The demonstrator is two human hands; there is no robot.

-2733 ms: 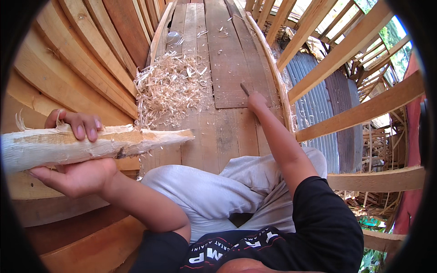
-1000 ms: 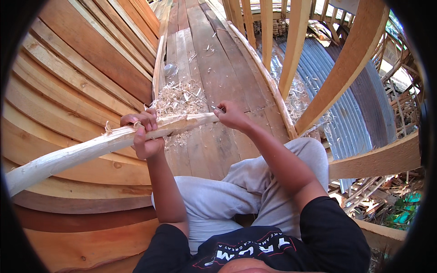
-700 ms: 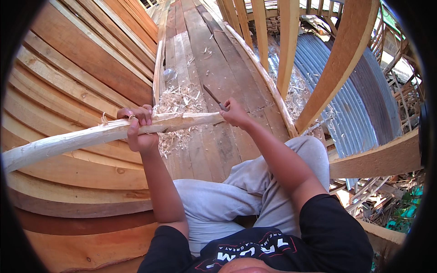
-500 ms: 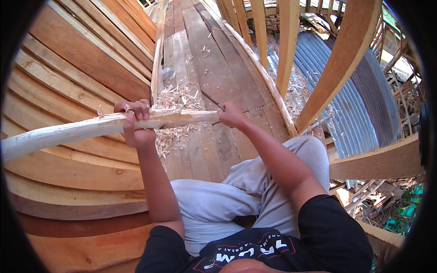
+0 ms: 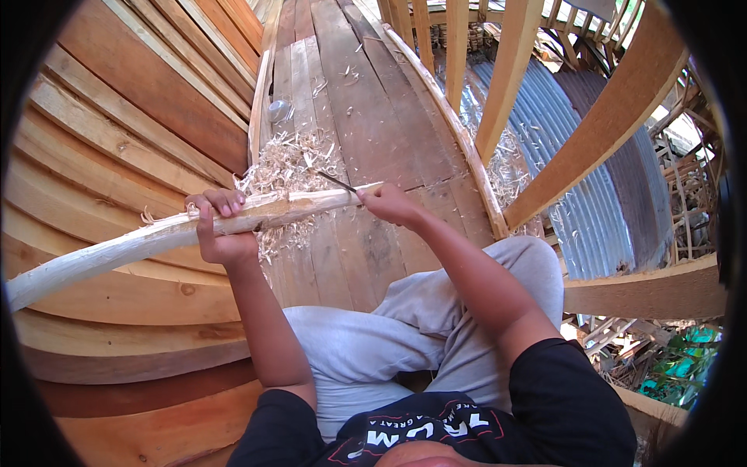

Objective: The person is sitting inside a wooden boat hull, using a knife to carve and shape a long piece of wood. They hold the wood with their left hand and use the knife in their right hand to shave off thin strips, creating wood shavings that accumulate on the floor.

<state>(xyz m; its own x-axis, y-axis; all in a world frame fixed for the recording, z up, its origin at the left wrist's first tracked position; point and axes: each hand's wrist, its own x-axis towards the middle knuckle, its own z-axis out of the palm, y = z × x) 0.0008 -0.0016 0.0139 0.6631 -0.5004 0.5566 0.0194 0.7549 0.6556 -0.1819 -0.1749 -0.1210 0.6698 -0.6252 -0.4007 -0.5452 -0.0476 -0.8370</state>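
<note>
A long, pale, peeled wooden pole (image 5: 101,261) slants across in front of me, curving down at the left and narrowing to a whittled end at the right. My left hand (image 5: 226,237) is wrapped round it, with fingers over the top and the thumb on the near side. In my right hand (image 5: 391,206) is a knife, its handle hidden by the fingers. The thin dark knife blade (image 5: 336,181) points up and left, crossing over the pole near the tapered end. Curled slivers stick up from the pole beside my left hand.
Wood shavings (image 5: 292,163) lie heaped on the plank floor (image 5: 373,117) beyond the pole. A clear round container (image 5: 278,111) stands past them. Curved planks (image 5: 117,148) wall the left side; upright timbers (image 5: 506,78) and corrugated metal sheets (image 5: 568,156) are at the right.
The knife has shifted left, its blade now over the pole near the end. The pole's tapered end has risen, its far left part lowered. My left hand still grips it.
</note>
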